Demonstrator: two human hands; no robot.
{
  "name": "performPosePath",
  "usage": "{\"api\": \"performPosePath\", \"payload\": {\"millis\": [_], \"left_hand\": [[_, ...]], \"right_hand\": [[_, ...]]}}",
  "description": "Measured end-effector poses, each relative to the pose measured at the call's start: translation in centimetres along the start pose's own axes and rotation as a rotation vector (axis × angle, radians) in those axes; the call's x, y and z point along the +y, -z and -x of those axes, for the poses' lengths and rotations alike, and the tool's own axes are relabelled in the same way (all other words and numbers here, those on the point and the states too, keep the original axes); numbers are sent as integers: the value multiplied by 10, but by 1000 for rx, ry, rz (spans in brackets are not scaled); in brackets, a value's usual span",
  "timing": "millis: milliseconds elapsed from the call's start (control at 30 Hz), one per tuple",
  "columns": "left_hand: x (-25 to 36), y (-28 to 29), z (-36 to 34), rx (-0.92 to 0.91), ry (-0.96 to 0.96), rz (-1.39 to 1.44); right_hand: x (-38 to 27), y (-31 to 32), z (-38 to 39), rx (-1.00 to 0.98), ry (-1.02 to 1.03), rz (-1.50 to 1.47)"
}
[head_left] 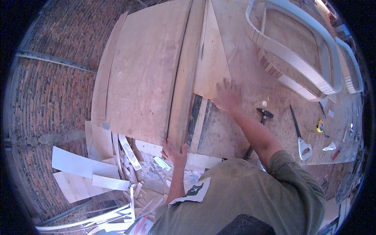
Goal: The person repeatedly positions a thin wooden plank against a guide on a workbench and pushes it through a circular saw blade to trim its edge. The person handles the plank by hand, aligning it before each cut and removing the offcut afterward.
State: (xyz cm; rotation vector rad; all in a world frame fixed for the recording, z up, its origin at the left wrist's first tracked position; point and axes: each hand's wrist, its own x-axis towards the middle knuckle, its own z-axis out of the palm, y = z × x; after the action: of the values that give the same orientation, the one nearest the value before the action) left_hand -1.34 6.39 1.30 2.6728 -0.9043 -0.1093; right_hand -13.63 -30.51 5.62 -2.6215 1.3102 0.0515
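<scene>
My left hand is at the near end of a long narrow wooden board, fingers and thumb apart and touching its end. The board runs away from me across the worktable. Along its right side lies a pointed, roughly triangular piece of thin plywood, its tip at the far end. My right hand rests flat with spread fingers on the near right corner of that piece. Dark and pale strips show just below the plywood's near edge. A hammer lies to the right of my right forearm, its handle partly hidden.
A large curved wooden frame stands at the far right. Near it lie a handsaw, a yellow tape measure and a crumpled white piece. A wide plywood sheet covers the left. Offcuts pile up by the brick wall.
</scene>
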Motion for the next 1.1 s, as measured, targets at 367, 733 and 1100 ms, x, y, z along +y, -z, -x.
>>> {"api": "performPosePath", "payload": {"millis": [367, 733, 1100], "left_hand": [[-3, -11, 2, 36, -10, -9], [3, -7, 1, 44, -19, -21], [5, -4, 0, 28, -22, -24]], "right_hand": [[11, 21, -49, -47, -65, -14], [29, 24, -93, -60, -80, -14], [43, 18, -130, -7, -74, -10]]}}
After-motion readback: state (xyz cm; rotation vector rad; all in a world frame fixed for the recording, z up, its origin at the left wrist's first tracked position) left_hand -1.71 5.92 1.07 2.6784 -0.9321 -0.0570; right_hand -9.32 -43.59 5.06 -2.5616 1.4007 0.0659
